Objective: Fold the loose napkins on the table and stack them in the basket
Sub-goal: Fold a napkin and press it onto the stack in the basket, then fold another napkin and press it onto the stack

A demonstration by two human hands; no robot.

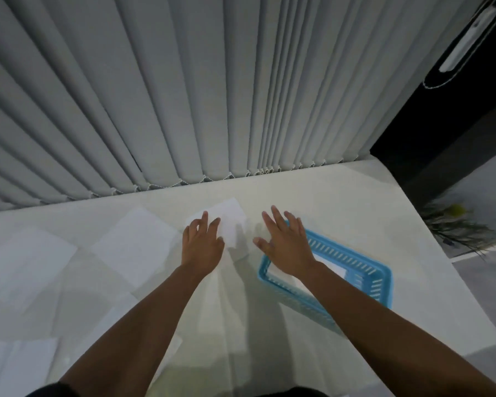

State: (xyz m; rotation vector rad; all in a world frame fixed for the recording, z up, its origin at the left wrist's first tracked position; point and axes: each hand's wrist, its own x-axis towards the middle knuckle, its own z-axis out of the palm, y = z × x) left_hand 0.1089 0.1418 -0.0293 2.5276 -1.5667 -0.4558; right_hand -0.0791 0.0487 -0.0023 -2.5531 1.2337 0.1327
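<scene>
Nearest me, at the near left corner of the white desk, a couple of loose napkins are lying flat and overlapping. Further in, by the left edge, a spread napkin is lying open, and a middle napkin is sitting just beside it. Towards the right edge a blue slotted basket is sitting at an angle, holding a white folded napkin. My right forearm is crossing over it and hiding part of it.

My right hand is spreading its fingers wide and flat over the basket's far left corner, holding nothing. I cannot tell whether it is touching.

My left hand is resting loosely bent fingers on the far napkin, a thin white sheet lying askew near the far edge.

Grey vertical blinds are hanging along the far edge. A plant is showing beyond the right edge.
</scene>
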